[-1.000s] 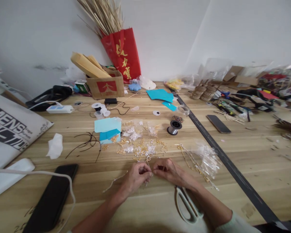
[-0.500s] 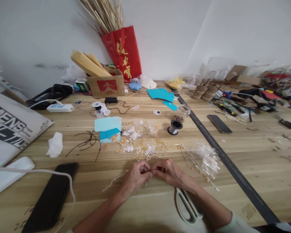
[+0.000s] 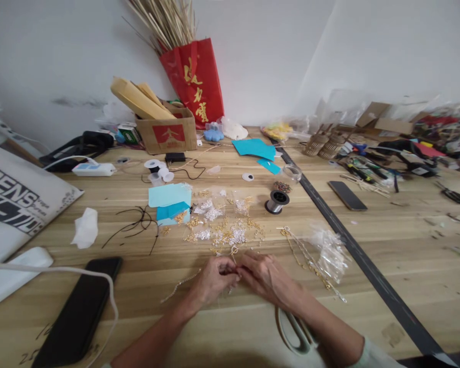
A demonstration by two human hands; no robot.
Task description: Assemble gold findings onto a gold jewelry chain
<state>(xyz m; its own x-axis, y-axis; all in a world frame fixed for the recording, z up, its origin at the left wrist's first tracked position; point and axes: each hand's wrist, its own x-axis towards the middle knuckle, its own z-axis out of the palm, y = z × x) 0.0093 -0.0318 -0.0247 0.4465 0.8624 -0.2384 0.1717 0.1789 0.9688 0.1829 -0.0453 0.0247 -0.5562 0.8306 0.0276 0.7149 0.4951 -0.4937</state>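
Note:
My left hand [image 3: 214, 278] and my right hand [image 3: 266, 276] meet at the fingertips, low in the middle of the view. Both are closed in a pinch on a beaded chain [image 3: 181, 286], whose end trails out left of my left hand. A small looped piece [image 3: 234, 250] shows just above the fingertips. Loose gold and clear beads [image 3: 235, 234] lie in a scatter beyond my hands. Under my right forearm are pale-handled scissors [image 3: 295, 329]. More gold and silver chains [image 3: 301, 255] rest to the right, beside small clear bags [image 3: 329, 253].
A wire spool [image 3: 277, 202] stands beyond the beads, with blue cards [image 3: 170, 197] to the left. A dark phone [image 3: 78, 312] and white cable are at the near left. A second phone [image 3: 347, 195] lies right of the black strip. Box [image 3: 166, 135] and red bag [image 3: 195, 82] stand behind.
My right hand has turned slightly, its back now flatter and its fingers nearer together. My left hand has barely moved. The view has shifted a little.

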